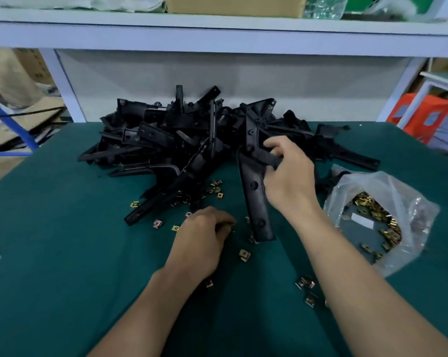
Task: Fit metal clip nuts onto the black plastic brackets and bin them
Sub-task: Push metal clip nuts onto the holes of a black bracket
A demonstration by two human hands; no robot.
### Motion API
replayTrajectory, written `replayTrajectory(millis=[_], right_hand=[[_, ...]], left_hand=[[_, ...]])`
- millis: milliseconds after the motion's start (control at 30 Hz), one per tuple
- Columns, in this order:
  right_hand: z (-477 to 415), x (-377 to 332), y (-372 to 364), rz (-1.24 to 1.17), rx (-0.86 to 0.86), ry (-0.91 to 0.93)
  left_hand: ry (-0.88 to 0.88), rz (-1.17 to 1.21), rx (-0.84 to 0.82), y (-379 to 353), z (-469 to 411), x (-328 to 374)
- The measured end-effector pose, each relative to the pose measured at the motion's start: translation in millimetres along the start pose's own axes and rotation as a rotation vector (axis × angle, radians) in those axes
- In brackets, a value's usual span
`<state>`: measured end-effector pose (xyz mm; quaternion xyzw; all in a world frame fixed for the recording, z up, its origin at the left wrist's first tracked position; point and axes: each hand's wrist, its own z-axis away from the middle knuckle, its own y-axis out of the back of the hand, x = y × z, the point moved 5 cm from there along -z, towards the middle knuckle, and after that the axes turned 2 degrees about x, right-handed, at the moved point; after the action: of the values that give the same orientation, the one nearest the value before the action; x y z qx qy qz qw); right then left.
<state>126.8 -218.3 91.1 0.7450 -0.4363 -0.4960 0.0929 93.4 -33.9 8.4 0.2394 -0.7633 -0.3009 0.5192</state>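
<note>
A heap of black plastic brackets [166, 135] covers the far middle of the green table [50, 253]. My right hand [287, 176] grips one long black bracket [255, 199], which stands tilted with its lower end on the table. My left hand [205, 238] rests knuckles-up on the table left of that bracket, its fingertips pinched on a small brass clip nut [232, 224]. Loose clip nuts [244, 255] lie scattered around both hands.
A clear plastic bag [398, 197] holding several brass clip nuts lies at the right. More nuts [305, 283] lie near my right forearm. A white shelf frame [217, 34] stands behind the table; cardboard boxes [11, 81] are at the left, an orange box [421, 114] at the right.
</note>
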Motion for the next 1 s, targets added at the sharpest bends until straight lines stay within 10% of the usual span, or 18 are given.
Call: replayTrajectory(millis=[467, 633, 767, 1000], right_hand=[[75.9, 5.6, 2.0, -0.722, -0.273, -0.250], [98.9, -6.5, -22.9, -0.924, -0.681, -0.478], [112.6, -17.5, -25.6, -0.864, -0.979, -0.391], [73.2, 11.5, 15.1, -0.147, -0.266, -0.020]], left_hand=[[0.243, 0.592, 0.219, 18.3, 15.8, 10.3], [0.281, 1.104, 0.183, 17.4, 14.2, 15.3], [0.093, 0.656, 0.241, 26.4, 14.1, 22.6], [0.126, 0.079, 0.142, 22.2, 12.9, 2.9]])
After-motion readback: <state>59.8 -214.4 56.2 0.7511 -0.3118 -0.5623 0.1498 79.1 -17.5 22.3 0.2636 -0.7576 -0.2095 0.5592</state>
